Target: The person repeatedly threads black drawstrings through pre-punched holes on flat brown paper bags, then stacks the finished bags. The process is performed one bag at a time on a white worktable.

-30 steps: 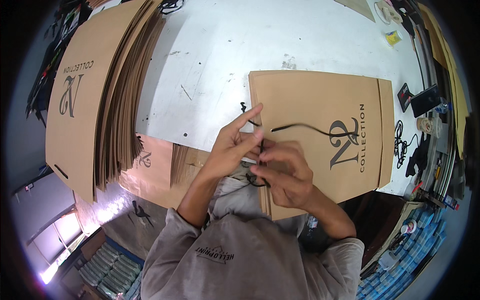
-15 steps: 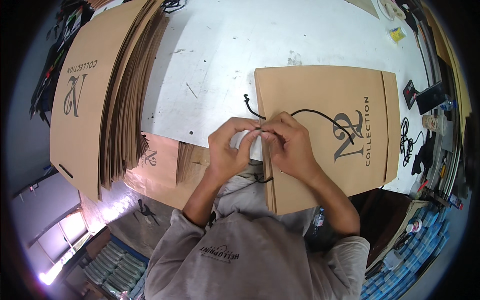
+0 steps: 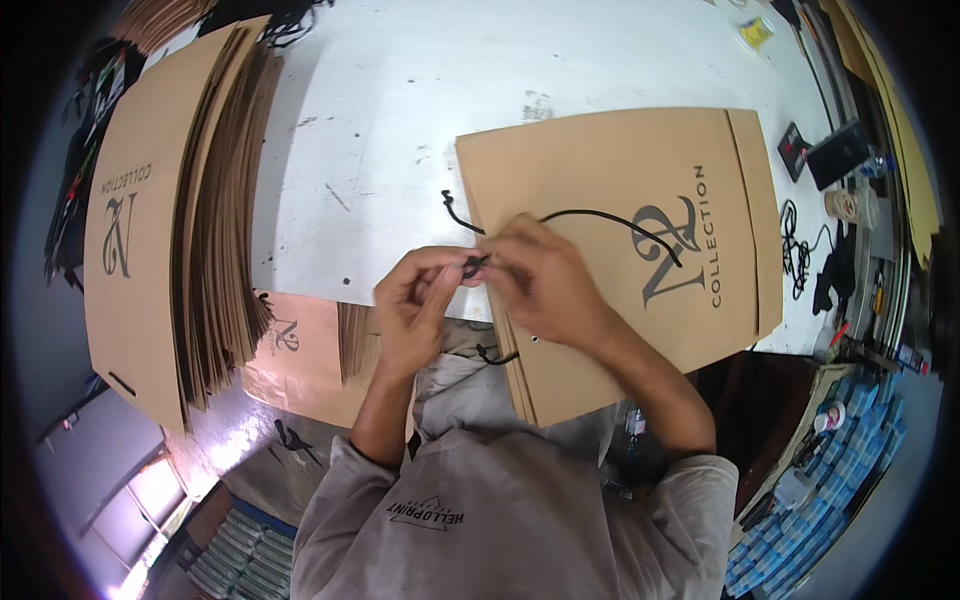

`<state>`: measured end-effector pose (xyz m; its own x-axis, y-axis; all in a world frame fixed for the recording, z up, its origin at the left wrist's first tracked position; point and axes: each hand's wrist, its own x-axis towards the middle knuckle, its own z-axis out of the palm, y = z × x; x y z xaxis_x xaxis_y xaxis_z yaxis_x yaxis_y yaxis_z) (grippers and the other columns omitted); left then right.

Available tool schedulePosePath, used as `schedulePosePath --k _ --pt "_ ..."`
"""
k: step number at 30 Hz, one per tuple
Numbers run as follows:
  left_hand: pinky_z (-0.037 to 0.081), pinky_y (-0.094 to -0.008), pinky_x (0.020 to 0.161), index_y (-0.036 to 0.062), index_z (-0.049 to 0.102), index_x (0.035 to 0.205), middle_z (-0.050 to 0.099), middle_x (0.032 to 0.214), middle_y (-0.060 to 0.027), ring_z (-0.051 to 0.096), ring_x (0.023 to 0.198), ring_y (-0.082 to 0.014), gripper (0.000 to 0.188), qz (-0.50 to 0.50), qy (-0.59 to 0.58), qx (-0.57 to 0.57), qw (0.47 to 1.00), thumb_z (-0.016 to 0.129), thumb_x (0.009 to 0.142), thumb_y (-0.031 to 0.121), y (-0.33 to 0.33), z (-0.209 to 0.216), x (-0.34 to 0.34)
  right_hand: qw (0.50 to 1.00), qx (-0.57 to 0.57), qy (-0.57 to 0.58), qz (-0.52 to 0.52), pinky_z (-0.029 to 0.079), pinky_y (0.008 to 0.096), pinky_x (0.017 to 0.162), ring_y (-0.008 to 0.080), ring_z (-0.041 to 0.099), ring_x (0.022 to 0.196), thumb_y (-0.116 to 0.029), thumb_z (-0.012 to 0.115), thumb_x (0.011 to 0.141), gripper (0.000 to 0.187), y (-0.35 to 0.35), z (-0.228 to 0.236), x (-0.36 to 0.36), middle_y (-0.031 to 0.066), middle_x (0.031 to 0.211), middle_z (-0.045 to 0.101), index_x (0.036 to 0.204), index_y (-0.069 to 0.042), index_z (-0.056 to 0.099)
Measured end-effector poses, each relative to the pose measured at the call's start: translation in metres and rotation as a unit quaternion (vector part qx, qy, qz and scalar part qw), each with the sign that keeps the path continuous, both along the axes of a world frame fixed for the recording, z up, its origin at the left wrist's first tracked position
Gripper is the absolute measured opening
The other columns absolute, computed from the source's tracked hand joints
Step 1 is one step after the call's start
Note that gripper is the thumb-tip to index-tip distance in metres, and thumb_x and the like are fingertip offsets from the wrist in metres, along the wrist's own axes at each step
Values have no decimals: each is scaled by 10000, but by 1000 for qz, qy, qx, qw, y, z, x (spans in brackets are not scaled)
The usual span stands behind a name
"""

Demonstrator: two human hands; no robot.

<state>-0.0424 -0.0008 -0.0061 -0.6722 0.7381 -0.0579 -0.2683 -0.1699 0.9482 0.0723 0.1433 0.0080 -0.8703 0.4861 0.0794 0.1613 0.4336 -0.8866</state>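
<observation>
A flat brown paper bag (image 3: 590, 360) with dark print lies before me on the right, over the table's near edge. One black cord (image 3: 612, 216) arcs across its face. Another short knotted cord end (image 3: 449, 204) sticks out past its left edge, and a black cord loop (image 3: 497, 360) hangs lower on that edge. At that side my left hand (image 3: 412, 305) pinches a small looped, knot-like bit of black cord (image 3: 472, 268) between thumb and fingers. My right hand (image 3: 550, 285), fingertips blurred, is closed on the cord right beside it. A small punched hole (image 3: 534, 339) shows below my right hand.
A tall stack of brown paper bags (image 3: 140, 210) stands at the left, with more bags (image 3: 290, 345) lower beside it. Along the right of the white table (image 3: 390, 110) lie a phone (image 3: 838, 155), a plastic cup (image 3: 850, 206) and tangled black cord (image 3: 795, 255). A yellow-labelled tub (image 3: 756, 34) is far right.
The whole view has shifted, so bag and hands appear further left. A black cord loop now shows at my left fingertips. My right fingers have moved and blurred.
</observation>
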Motion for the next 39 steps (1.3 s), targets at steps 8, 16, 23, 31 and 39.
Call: schedulePosePath --k 8,16,23,31,39 --pt "569 -281 738 -59 653 1148 694 1135 -174 678 867 -162 169 102 113 -73 986 653 984 -19 -20 15 -12 997 -48 -16 55 543 318 636 173 656 701 -50 778 855 343 17 28 7 99 1034 694 1193 -37 721" --pt "460 -226 524 -15 683 993 717 769 -33 592 598 -22 172 -112 92 -232 962 782 923 105 -25 2 23 936 15 -267 -227 501 280 790 146 611 888 -8 728 916 220 87 4 142 98 999 623 1120 1 644" --pt "513 -224 617 -32 648 1063 738 861 -50 646 695 -46 156 -102 -8 -164 981 718 965 68 -10 -2 42 948 -264 78 -162 503 247 803 135 627 886 73 674 940 174 -14 4 102 79 1017 666 1111 42 659" --pt "563 -289 810 -3 436 1306 697 1125 -128 685 1036 -157 347 -233 -93 -69 965 492 983 -115 -18 -7 25 982 -91 124 -107 518 267 657 157 668 766 86 751 865 135 -30 -5 85 123 954 730 977 27 704" --pt "553 -283 841 22 401 1284 705 1078 -133 695 1018 -151 422 -253 -29 -131 958 598 949 -142 -12 3 26 991 5 119 -69 545 294 668 198 698 794 112 738 831 171 -31 -8 78 133 944 699 974 31 692"
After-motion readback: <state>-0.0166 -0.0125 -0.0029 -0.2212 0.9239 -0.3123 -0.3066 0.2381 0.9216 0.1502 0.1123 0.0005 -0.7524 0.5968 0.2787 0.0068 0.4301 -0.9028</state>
